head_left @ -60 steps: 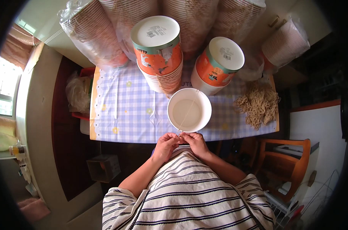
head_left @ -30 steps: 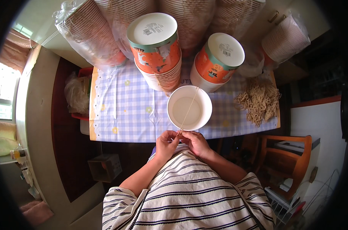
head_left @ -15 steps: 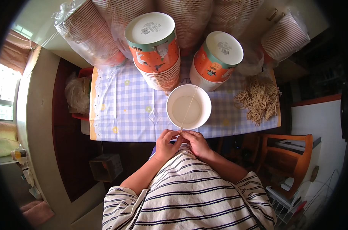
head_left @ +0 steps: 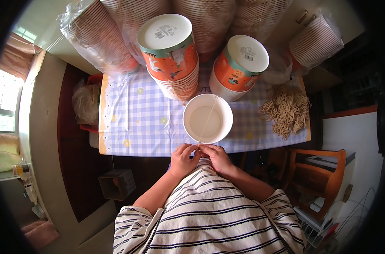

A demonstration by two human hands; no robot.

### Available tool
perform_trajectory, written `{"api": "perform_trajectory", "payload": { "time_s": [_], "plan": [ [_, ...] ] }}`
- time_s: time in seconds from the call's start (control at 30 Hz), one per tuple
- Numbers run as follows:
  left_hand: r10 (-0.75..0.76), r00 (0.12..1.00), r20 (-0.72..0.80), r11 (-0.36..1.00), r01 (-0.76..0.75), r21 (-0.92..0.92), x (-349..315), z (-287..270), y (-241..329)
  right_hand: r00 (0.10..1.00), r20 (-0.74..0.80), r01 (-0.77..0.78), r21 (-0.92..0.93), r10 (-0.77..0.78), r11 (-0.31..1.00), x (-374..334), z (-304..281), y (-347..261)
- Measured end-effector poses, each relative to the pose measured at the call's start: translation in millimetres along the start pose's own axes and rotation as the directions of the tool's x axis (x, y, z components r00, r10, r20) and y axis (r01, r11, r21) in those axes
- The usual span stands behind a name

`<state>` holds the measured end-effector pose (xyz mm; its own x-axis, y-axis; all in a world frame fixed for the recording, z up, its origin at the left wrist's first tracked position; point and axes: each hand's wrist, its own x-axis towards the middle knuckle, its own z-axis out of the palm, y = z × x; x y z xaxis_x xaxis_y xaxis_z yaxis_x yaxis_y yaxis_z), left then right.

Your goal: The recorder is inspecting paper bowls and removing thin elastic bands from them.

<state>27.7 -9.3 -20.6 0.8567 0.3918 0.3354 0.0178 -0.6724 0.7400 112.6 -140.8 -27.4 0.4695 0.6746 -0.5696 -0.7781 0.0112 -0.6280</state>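
A white paper bucket (head_left: pixel 229 123) stands open-end up at the table's near edge. A thin beige cord (head_left: pixel 210 114) runs from its far rim across the opening to the near rim. There my left hand (head_left: pixel 184 160) pinches the cord's end. My right hand (head_left: pixel 218 158) is closed at the same spot, its fingertips meeting the left ones; the exact grip is partly hidden. Behind the bucket are a tall upside-down stack of orange and green printed paper buckets (head_left: pixel 169 63), cords hanging at its side, and a shorter upside-down stack (head_left: pixel 234 74).
A tangled pile of beige cords (head_left: pixel 287 111) lies at the table's right. Plastic-wrapped bucket stacks (head_left: pixel 101 38) line the back, with another wrapped stack (head_left: pixel 315 40) at the far right. A blue checked tablecloth (head_left: pixel 145 122) covers the table. A wooden chair (head_left: pixel 338 169) stands at right, a cardboard box (head_left: pixel 117 185) below left.
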Motion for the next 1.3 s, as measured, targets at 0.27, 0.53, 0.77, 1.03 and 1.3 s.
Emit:
{"api": "perform_trajectory", "payload": {
  "time_s": [0.27,0.53,0.77,1.03,1.3],
  "plan": [
    [-0.252,0.967,0.033,0.946,0.253,-0.202,-2,1,3,1.000,0.022,-0.020,0.065,0.019,0.998,5,-6,0],
    [-0.486,0.852,0.195,0.748,0.521,-0.412,-14,7,-6,0.990,0.108,-0.113,0.240,0.089,0.964,8,-4,-4],
    [-0.592,0.761,0.265,0.521,0.613,-0.594,-18,9,-6,0.998,0.025,-0.057,0.174,0.053,0.983,11,-14,6],
    [-0.628,0.705,0.331,0.335,0.629,-0.702,-15,7,-5,0.987,-0.143,0.051,-0.159,-0.074,0.986,11,-17,6],
    [-0.593,0.735,0.328,0.347,0.601,-0.720,-17,9,-10,0.999,-0.023,0.039,-0.115,-0.042,0.993,8,-15,-5]
  ]
}}
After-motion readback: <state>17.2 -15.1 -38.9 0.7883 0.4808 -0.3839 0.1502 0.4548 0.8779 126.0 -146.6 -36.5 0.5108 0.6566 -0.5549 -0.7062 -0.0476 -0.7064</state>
